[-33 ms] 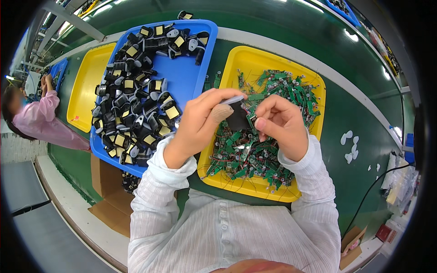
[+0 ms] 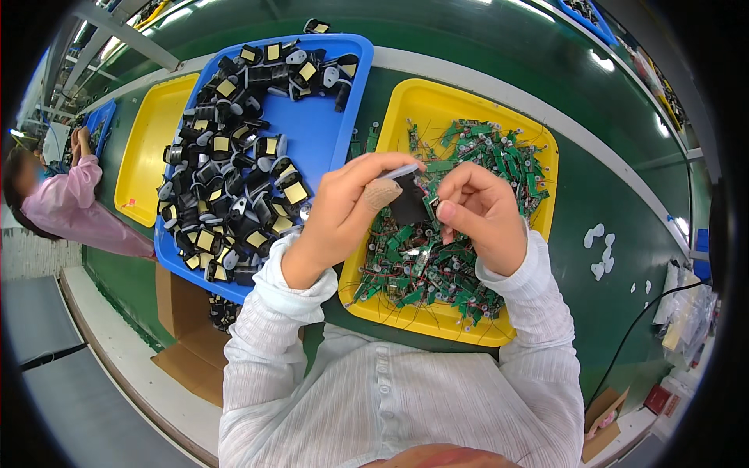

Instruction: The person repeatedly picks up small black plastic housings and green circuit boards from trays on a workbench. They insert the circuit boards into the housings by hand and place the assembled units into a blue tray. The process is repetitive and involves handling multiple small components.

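Your left hand (image 2: 343, 207) is pinching a small black housing (image 2: 409, 204) at the centre of the frame, fingers closed narrowly around it. Your right hand (image 2: 480, 210) is curling its fingers tightly at the housing's right edge, touching it. Both are hovering over the yellow tray (image 2: 437, 101) of green circuit boards (image 2: 437, 265); the blue tray (image 2: 320, 129) of black parts is lying to the left.
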`<state>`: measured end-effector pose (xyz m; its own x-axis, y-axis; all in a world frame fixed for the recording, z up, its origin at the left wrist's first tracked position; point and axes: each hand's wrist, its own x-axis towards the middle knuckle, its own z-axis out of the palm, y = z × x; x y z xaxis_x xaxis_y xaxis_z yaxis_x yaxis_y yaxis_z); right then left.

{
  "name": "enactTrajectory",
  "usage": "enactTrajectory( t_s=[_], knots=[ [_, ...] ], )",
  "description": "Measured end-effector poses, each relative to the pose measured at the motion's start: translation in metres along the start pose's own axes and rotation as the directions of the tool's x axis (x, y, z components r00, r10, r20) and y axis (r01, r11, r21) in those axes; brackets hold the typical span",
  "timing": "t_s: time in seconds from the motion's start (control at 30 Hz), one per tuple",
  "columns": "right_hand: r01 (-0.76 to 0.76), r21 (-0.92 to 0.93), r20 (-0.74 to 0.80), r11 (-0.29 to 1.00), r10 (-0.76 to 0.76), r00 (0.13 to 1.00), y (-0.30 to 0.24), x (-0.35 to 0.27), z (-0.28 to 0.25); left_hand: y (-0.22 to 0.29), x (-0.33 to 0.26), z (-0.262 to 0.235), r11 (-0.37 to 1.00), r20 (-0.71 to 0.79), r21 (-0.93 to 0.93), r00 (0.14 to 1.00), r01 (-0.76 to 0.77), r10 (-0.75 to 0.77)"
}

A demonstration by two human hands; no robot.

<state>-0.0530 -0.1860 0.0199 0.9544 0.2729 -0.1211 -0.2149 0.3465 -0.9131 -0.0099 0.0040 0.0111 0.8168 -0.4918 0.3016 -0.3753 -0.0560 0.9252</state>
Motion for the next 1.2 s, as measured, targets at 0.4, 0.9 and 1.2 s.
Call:
enactTrajectory(
  t_s=[0.4,0.9,1.2],
  knots=[
    [-0.021,0.131,0.0,0.991,0.021,1.0,0.006,0.0,0.002,-0.003,-0.002,0.01,1.0,-0.046,-0.008,0.999,-0.018,0.017],
    [-0.049,-0.001,0.037,0.999,0.049,0.998,0.003,0.0,0.006,-0.002,0.001,0.009,0.926,-0.018,0.298,0.969,-0.232,0.248],
    [0.276,-0.629,-0.074,0.727,-0.41,0.909,0.018,-0.002,0.013,-0.003,0.0,0.021,0.999,-0.006,0.027,0.999,-0.033,0.033]
  ],
)
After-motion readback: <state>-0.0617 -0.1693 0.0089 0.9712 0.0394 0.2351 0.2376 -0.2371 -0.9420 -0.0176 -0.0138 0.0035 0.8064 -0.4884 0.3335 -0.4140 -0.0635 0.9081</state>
